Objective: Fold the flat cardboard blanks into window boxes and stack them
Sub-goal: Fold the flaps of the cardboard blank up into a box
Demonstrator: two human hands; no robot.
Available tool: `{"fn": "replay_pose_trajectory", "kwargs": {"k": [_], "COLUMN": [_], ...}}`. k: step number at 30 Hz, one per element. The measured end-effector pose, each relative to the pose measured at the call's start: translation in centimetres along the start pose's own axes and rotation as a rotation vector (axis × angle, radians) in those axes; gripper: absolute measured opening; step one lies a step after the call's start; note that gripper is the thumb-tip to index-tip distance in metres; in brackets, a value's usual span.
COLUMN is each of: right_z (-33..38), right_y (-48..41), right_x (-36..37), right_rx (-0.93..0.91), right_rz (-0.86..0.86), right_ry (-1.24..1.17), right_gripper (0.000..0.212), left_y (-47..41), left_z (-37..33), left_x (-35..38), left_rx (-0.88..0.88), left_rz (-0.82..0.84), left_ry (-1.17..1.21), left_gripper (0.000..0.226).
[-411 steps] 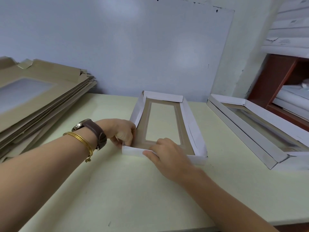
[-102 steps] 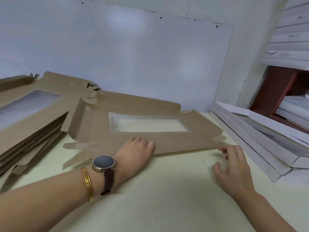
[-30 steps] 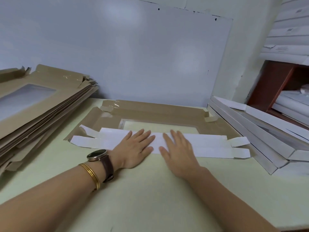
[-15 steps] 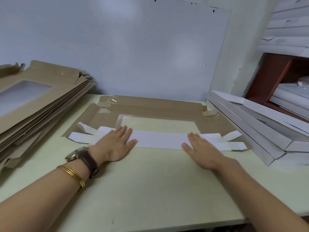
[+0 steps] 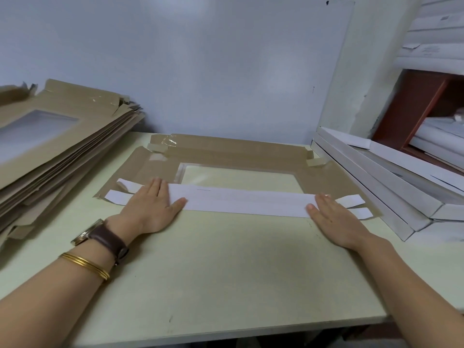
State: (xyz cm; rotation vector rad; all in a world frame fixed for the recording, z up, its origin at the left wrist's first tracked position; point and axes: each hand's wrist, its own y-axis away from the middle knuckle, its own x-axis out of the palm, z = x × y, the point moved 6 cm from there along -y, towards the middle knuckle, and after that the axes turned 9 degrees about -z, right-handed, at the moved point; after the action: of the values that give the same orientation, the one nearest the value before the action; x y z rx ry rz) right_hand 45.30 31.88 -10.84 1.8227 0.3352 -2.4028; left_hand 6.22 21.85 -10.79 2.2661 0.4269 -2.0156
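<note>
While the cardboard blank (image 5: pixel 226 156) lies brown side up on the pale table (image 5: pixel 226 272), its near white flap (image 5: pixel 241 203) is folded flat over the clear window (image 5: pixel 238 178). Left hand (image 5: pixel 150 207) and right hand (image 5: pixel 334 217) press the flap's two ends, fingers straight and close together. A slanted pile of flat blanks (image 5: pixel 62 141) sits left; folded white boxes (image 5: pixel 391 187) are stacked right.
</note>
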Motion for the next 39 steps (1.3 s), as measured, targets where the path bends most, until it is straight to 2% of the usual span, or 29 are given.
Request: {"fn": "replay_pose_trajectory", "kwargs": {"k": [2,4,7,9,12,16,19,22,24,30,34,39], "right_z": [0.2,0.5,0.9,1.6,2.3,2.5,3.0,3.3,3.2,2.9,2.8,3.4], "right_y": [0.1,0.1,-0.2,-0.3,-0.7,-1.8,-2.0,-2.0,-1.9,-0.9,-0.2,0.7], "right_x": [-0.1,-0.4,-1.2,-1.8,-2.2,-1.9,-1.8,-1.8,-2.1,-3.7,-4.7,-5.9], "right_rx": [0.003,0.003,-0.004,-0.021,-0.073,-0.081,-0.084,-0.089,-0.103,-0.086,-0.103,-0.141], "right_rz": [-0.015,-0.041,-0.156,-0.251,-0.321,-0.209,-0.136,-0.112,-0.160,-0.298,-0.369,-0.382], "right_ry": [-0.017,-0.037,-0.044,-0.051,-0.056,0.006,0.002,0.002,0.013,-0.093,-0.054,0.017], "right_gripper": [0.066,0.059,0.036,0.032,0.042,0.052,0.050,0.040,0.032,0.045,0.035,0.045], "left_y": [0.0,0.0,0.2,0.2,-0.2,-0.4,-0.3,-0.2,-0.1,0.1,0.4,1.1], "left_z": [-0.1,0.1,0.4,0.4,0.4,0.4,0.4,0.2,0.1,0.5,0.4,0.1], "left_x": [-0.1,-0.6,-1.9,-2.4,-2.6,-2.5,-2.4,-2.5,-2.9,-4.2,-4.5,-5.3], "left_rx": [-0.012,-0.025,-0.030,-0.038,-0.019,0.003,-0.001,0.016,0.020,-0.021,0.001,0.026], "left_rz": [-0.030,-0.078,-0.159,-0.215,-0.258,-0.197,-0.157,-0.180,-0.214,-0.435,-0.476,-0.477], "left_ry": [0.031,0.105,0.152,0.151,0.141,0.171,0.194,0.192,0.219,0.314,0.219,0.119], "left_gripper": [0.075,0.058,0.036,0.039,0.049,0.069,0.080,0.074,0.074,0.048,0.032,0.026]}}
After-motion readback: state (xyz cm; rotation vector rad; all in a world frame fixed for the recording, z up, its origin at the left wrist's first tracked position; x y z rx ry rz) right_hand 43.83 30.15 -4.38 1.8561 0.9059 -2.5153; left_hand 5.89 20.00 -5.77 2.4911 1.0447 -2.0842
